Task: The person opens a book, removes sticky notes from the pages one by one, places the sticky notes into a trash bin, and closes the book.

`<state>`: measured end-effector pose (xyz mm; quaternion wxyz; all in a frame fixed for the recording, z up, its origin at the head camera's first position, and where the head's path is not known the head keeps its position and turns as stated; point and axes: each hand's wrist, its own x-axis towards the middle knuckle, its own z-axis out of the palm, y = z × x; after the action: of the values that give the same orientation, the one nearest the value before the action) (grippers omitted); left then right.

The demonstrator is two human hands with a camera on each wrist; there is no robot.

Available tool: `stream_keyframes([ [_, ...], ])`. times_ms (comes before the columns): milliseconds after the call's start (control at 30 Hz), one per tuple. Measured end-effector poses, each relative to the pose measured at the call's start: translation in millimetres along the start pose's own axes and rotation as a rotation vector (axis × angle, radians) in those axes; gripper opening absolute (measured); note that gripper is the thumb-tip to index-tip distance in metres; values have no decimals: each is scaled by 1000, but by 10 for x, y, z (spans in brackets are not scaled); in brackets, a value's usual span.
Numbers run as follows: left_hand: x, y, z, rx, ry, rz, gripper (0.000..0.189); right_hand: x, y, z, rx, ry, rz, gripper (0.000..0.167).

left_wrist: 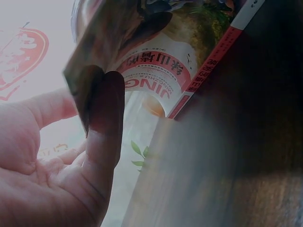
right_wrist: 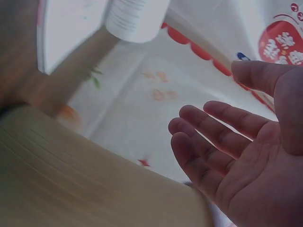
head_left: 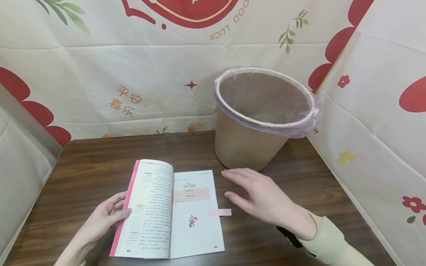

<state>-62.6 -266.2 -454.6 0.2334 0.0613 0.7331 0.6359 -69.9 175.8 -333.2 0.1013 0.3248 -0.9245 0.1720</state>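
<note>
An open booklet (head_left: 173, 214) with a pink cover lies on the dark wooden table (head_left: 93, 155). My left hand (head_left: 119, 208) holds its left edge, thumb on the page and fingers under the cover. In the left wrist view the thumb (left_wrist: 106, 127) presses the lifted cover (left_wrist: 156, 66). A pink tab (head_left: 219, 212) sticks out from the right page. My right hand (head_left: 233, 184) hovers open just right of the booklet with fingers straight and holds nothing; the right wrist view shows its bare palm (right_wrist: 213, 118).
A beige bin (head_left: 246, 144) with a purple liner stands behind the right hand, close to the fingertips. Printed cloth walls (head_left: 372, 111) close the table at the back and right. A grey panel (head_left: 23, 147) borders the left.
</note>
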Motion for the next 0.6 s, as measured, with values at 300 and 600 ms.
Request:
stream_keyframes([
  [300,-5,5,6,3,-1,16,64,-92,80,446,31,-94,87,45],
  [600,-7,-4,3,4,6,14,63,-170,154,745,57,-160,125,45],
])
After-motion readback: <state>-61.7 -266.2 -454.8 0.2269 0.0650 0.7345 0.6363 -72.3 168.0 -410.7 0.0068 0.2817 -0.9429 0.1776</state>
